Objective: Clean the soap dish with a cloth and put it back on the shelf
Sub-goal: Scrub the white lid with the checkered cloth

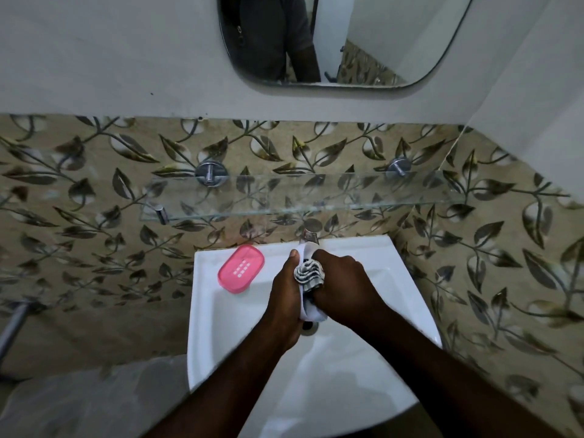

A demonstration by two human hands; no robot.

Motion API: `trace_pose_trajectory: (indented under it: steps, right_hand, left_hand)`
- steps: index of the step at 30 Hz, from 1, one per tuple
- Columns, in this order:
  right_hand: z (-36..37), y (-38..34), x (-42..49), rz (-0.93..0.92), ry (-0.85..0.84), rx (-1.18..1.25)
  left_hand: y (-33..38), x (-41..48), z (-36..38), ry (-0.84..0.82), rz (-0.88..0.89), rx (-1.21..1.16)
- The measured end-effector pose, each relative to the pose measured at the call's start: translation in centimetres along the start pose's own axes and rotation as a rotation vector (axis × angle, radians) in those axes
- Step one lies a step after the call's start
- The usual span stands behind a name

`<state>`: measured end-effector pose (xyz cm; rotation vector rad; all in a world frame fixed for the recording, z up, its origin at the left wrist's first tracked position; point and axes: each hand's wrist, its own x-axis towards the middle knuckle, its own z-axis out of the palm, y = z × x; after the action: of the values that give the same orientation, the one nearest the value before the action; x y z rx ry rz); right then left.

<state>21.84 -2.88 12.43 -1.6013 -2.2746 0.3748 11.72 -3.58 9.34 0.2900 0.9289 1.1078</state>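
A pink soap dish part (241, 269) with rows of slots lies on the back left rim of the white sink (202, 327). Over the basin, my left hand (284, 298) grips a white soap dish part (313, 316) held on edge. My right hand (344, 289) presses a bunched grey-and-white striped cloth (308, 273) against that white part. Both hands hide most of the white piece. The glass shelf (300, 197) on the tiled wall above the sink has nothing on it.
A chrome tap (309, 237) sits just behind my hands, under the shelf. The drain (308, 327) shows below them. A mirror (316, 42) hangs higher on the wall. A chrome bar (12, 327) sticks out at the left.
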Motion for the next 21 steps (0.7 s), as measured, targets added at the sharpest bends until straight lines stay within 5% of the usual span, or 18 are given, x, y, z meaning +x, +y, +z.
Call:
trace_pose_trajectory:
  steps: [2,10,15,21]
  right_hand:
    - [-0.2,-0.8,-0.9,0.102,-0.107,0.189]
    - [0.9,-1.6,-0.9,0.624,0.054,1.301]
    - [0.6,-1.9,0.0,0.72,0.256,1.382]
    - [-0.4,-1.7,-0.1,0.554,0.264,1.128]
  left_hand:
    - [0.3,0.0,-0.3,-0.022,0.031,0.089]
    - [1.4,0.0,-0.4,-0.108,0.133,0.027]
    - [1.4,-0.6,0.3,-0.197,0.105,-0.012]
    - [1.3,-0.5,-0.2,-0.249,0.137,0.126]
